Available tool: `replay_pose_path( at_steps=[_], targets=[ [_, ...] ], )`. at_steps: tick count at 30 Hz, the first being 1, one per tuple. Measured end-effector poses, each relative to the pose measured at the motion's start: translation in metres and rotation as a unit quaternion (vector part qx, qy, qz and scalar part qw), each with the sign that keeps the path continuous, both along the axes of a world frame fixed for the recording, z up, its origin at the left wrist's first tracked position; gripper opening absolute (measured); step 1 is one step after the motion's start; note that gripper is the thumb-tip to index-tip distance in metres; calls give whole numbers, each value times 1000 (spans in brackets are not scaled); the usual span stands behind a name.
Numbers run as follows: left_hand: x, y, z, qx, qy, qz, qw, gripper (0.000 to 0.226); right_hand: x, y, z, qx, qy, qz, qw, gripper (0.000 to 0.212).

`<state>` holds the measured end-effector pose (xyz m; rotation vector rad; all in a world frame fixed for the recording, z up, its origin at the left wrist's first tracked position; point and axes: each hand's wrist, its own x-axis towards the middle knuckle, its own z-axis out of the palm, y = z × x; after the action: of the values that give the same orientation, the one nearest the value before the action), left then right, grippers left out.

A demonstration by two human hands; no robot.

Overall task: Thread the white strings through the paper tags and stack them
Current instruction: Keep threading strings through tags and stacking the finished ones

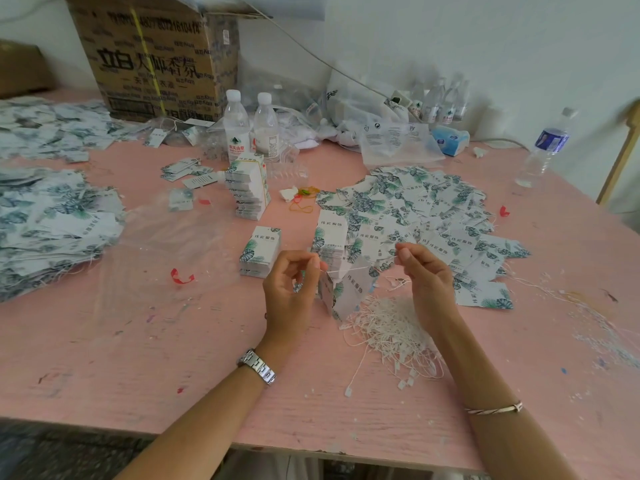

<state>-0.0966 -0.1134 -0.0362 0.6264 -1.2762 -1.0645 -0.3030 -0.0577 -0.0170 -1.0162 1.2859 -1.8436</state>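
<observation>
Fingers (313,264) of the left hand (291,289) and right hand (426,275) pinching the white string (358,267) taut over the tabletop (173,341), a paper tag (355,289) hanging between them, likely needing even tension before laying it on the nearby stack (259,252).

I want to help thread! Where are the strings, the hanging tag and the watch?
strings (391,336): head view, middle of the white pile.
tag (355,288): head view, its printed face.
watch (259,368): head view, metal band on the left wrist.
</observation>
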Motion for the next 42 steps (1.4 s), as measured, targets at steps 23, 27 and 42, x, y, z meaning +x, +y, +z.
replay_pose_path(
  at_steps=[23,27,42],
  targets=[
    [-7,-3,-12,-19,-124,-67,990,11,16,1,-3,-2,-39,151,988,25],
    [-8,-3,-12,-15,-142,-73,987,14,17,3,-5,-1,3,152,988,21],
    [-9,-2,-13,-36,-169,-89,981,9,27,3,-5,-9,69,174,982,17]
  ],
)
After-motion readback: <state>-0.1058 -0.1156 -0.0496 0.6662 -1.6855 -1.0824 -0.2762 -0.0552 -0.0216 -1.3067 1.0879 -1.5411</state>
